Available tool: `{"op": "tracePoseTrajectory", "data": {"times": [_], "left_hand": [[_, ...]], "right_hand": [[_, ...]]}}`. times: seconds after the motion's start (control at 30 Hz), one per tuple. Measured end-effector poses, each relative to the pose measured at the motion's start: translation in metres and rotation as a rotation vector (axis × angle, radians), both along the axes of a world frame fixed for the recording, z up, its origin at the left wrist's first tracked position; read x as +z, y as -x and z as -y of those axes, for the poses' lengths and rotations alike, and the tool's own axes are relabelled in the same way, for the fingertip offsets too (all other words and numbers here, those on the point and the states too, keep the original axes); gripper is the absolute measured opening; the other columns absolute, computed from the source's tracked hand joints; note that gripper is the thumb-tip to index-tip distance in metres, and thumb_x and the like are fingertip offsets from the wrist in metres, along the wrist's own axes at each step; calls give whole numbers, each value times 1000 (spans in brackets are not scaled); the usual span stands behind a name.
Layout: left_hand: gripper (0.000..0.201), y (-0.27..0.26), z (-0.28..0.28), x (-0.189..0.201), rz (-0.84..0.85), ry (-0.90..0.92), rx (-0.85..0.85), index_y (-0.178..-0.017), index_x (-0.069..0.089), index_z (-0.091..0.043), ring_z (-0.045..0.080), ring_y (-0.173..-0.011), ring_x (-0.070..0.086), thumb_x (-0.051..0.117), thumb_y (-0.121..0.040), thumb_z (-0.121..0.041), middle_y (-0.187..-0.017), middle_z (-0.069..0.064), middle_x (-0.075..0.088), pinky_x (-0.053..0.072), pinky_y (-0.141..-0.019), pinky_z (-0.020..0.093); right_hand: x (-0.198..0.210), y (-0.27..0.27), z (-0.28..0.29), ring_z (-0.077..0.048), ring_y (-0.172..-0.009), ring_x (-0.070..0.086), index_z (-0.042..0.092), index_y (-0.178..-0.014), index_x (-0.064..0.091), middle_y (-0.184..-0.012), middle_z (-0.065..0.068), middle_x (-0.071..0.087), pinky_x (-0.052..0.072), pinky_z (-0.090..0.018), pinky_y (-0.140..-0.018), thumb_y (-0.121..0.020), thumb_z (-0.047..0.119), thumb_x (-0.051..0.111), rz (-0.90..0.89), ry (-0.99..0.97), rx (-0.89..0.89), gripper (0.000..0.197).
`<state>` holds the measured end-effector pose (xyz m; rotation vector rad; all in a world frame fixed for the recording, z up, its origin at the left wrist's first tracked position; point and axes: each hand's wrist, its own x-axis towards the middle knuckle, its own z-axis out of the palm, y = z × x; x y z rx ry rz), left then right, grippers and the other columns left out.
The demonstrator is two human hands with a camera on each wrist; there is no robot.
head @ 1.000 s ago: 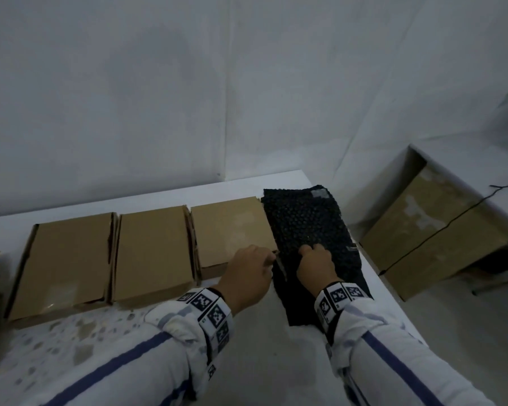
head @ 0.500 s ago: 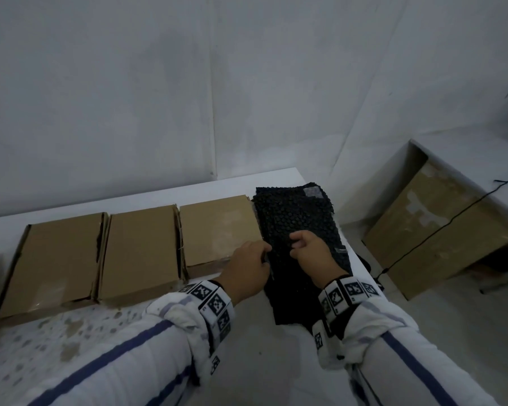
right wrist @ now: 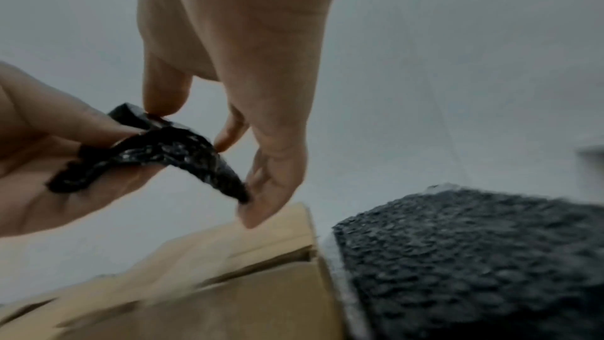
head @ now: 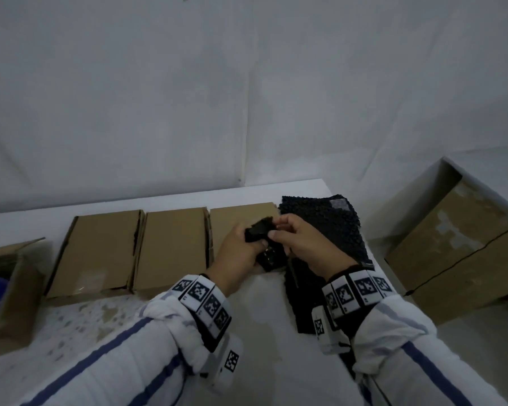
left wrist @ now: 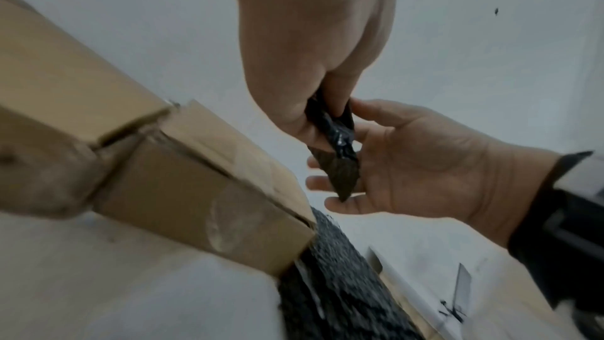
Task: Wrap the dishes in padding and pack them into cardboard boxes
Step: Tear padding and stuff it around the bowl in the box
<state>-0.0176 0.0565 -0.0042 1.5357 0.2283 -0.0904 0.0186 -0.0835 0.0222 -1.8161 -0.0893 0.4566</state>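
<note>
I had lifted a black bubble-wrap piece (head: 260, 234) off the padding stack (head: 329, 230), left hand (head: 238, 253) and right hand (head: 302, 244) both pinching it; wrapping could begin.

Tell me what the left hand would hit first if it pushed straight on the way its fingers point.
Likely the right hand: the left hand points right and away, both pinching the same black bubble-wrap piece. Beyond lies the black bubble-wrap stack; depth is unclear.

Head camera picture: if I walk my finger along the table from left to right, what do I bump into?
Open box → first flat box → second flat box → third flat box → black padding → big carton beside the table.
</note>
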Motion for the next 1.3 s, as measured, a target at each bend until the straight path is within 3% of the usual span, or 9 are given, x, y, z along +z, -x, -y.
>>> {"op": "tracePoseTrajectory", "data": {"times": [0.1, 0.17, 0.37, 0.47, 0.63, 0.73, 0.83, 1.13, 1.3], "left_hand": [[27, 13, -37, 15, 55, -7, 104, -91, 46, -17, 30, -94, 62, 57, -85, 6, -100, 15, 60, 54, -81, 41], [29, 28, -66, 28, 104, 11, 171, -96, 42, -12, 22, -84, 61, 53, -85, 12, -97, 14, 58, 57, -67, 25], [27, 70, -163, 47, 118, -222, 256, -98, 41, -10, 11, -78, 52, 50, -83, 11, -89, 1, 52, 46, -54, 9], [33, 94, -236, 45, 103, -305, 422, -100, 40, -14, 18, -85, 52, 44, -81, 13, -93, 2, 51, 48, -68, 20], [25, 130, -341, 34, -66, -652, 597, -91, 53, -23, 31, -102, 54, 49, -82, -1, -110, 10, 56, 51, -88, 45], [32, 141, -375, 28, -244, -864, 515, -107, 58, -20, 35, -110, 52, 48, -82, -3, -121, 14, 53, 48, -93, 42], [39, 147, -389, 19, -298, -917, 382, -120, 56, -14, 32, -114, 51, 48, -84, 0, -128, 13, 51, 48, -94, 40], [52, 156, -389, 13, -369, -1308, 68, -138, 39, -21, 34, -127, 37, 48, -88, -18, -141, 10, 40, 31, -105, 44], [29, 151, -375, 3, -405, -1333, -58, -118, 52, -15, 32, -109, 50, 50, -89, -18, -120, 12, 53, 44, -89, 40]], "right_hand": [[7, 7, -36, -16, -89, 65, 27, -114, 57, -106, -4, 64, 55, -33, -71, -92, 21, 59, -123, -98, 125, 24], [12, 17, -74, -22, -90, 66, 24, -116, 58, -112, -8, 64, 55, -46, -78, -91, 15, 60, -81, -135, 176, 26], [22, 51, -187, -17, -73, 65, 15, -104, 64, -101, -8, 64, 58, -24, -61, -92, 4, 56, 92, -117, 217, 18], [19, 75, -255, -22, -91, 64, 15, -100, 64, -112, -12, 63, 58, -25, -70, -90, 0, 54, 53, -109, 270, 20], [7, 118, -344, -23, -118, 51, 15, -134, 52, -130, -10, 56, 40, -21, -97, -83, 18, 55, 398, 217, 632, 51], [-11, 136, -382, -30, -121, 44, 15, -147, 29, -142, -12, 34, 42, -36, -103, -83, 33, 58, 561, 507, 944, 72], [-28, 153, -396, -31, -110, 47, 15, -139, 38, -138, -10, 31, 49, -40, -90, -90, 23, 51, 724, 809, 1115, 51], [-21, 157, -377, -23, -85, 48, 3, -107, 66, -115, -13, 54, 46, -32, -82, -91, 11, 51, 758, 901, 1253, 24], [-20, 152, -345, -20, -81, 53, 5, -94, 69, -106, -10, 61, 47, -29, -74, -87, 11, 55, 670, 896, 1257, 17]]}}
